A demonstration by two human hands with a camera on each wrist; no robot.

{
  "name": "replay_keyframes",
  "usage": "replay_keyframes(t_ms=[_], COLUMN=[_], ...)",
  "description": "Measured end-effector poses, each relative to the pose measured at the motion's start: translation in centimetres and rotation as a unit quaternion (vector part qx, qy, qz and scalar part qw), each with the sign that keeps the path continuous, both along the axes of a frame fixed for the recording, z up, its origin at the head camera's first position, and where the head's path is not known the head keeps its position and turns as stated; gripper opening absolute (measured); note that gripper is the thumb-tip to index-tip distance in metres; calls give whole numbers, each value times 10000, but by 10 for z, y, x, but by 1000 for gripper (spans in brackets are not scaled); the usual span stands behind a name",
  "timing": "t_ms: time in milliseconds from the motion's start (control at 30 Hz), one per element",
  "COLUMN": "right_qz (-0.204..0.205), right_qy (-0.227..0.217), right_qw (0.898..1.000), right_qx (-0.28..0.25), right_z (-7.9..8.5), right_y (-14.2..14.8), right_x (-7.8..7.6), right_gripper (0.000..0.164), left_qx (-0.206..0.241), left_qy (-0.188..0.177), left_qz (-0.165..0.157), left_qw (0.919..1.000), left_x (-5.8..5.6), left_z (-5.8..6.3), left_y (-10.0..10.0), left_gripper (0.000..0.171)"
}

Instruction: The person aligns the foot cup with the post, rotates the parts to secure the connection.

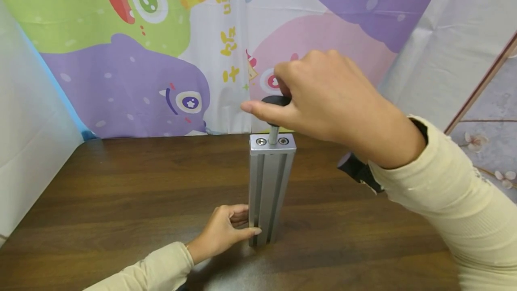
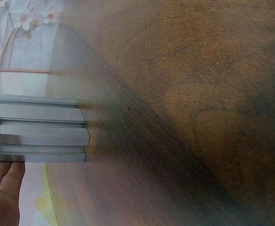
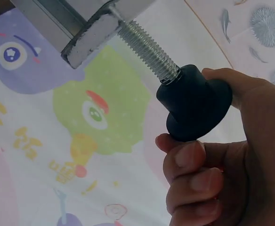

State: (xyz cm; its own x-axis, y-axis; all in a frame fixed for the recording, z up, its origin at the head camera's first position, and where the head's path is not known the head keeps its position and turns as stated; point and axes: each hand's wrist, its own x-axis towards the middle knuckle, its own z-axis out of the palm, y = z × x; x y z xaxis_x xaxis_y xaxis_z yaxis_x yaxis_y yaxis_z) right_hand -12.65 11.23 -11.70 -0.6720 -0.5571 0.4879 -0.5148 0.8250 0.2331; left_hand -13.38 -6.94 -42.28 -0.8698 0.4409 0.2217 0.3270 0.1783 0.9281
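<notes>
An aluminium profile with grooved sides stands upright on the wooden table. Two bolts flank the middle of the end plate on its top. From the plate's centre rises the threaded stud of a levelling foot with a black round base. My right hand pinches that base, thumb on one side and curled fingers on the other. Low on the profile, my left hand grips it between thumb and fingers. In the left wrist view the profile's bottom end shows, with part of the hand out of frame.
Brown wood-grain table lies under the profile. Behind it hangs a cartoon-printed curtain. A white sheet borders the left side, and a flower-patterned panel the right. A black device sits at my right wrist.
</notes>
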Motion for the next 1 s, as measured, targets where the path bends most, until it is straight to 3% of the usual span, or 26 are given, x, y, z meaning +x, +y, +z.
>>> replay_keyframes(t_ms=[133, 267, 367, 433, 533, 733, 833, 900, 1000], right_qz=[-50, -3, 511, 1098, 1887, 2448, 2583, 2610, 2084], right_qy=[-259, -960, -1441, -1655, -1778, -1813, -1689, -1548, -1338], right_qw=[9996, 9954, 9876, 9775, 9596, 9443, 9426, 9453, 9658], right_qx=[-35, 11, 361, 715, 1095, 1247, 1271, 1192, 771], right_z=[3, 10, 17, 21, 24, 22, 17, 14, 11], right_y=[1, 12, 26, 35, 42, 39, 41, 41, 36], right_x=[1, 1, -2, -4, -6, -12, -21, -25, -24], right_gripper=[59, 58, 54, 49, 60, 66, 65, 55, 25], left_qx=[-7, -19, -30, -16, 50, 98, 94, 94, 91], left_qy=[-18, -24, 1, 4, -22, -74, -66, -54, -54], left_qz=[-18, -18, -4, -2, -12, -38, -44, -46, -47], left_qw=[10000, 10000, 10000, 10000, 10000, 9999, 9999, 9999, 9999], left_x=[0, 0, 0, 0, 0, 1, 1, 1, 1], left_z=[0, 0, 0, 0, 0, 2, 2, 3, 3], left_y=[0, 0, 0, 0, 0, 0, 0, 0, 0], left_gripper=[37, 38, 38, 37, 36, 36, 36, 36, 37])
